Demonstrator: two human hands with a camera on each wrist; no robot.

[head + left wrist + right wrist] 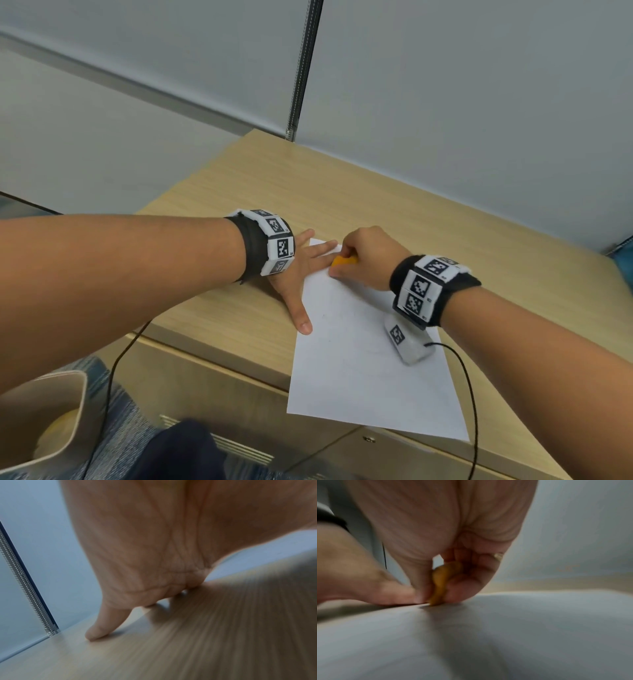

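A white sheet of paper (359, 346) lies on the wooden desk (274, 192), its near corner hanging over the front edge. My left hand (301, 270) lies flat with spread fingers, pressing the paper's far left corner; its little finger (102, 627) touches the desk. My right hand (363, 260) pinches a small orange eraser-like piece (344, 261) between thumb and fingers. The piece's lower end (437, 588) touches the paper (505, 635) right beside my left fingers.
A grey partition wall (445, 102) with a metal strip (303, 68) borders the desk's far side. A white tagged block (406, 342) with a black cable rests on the paper under my right wrist. A beige chair (44, 421) stands low at the left.
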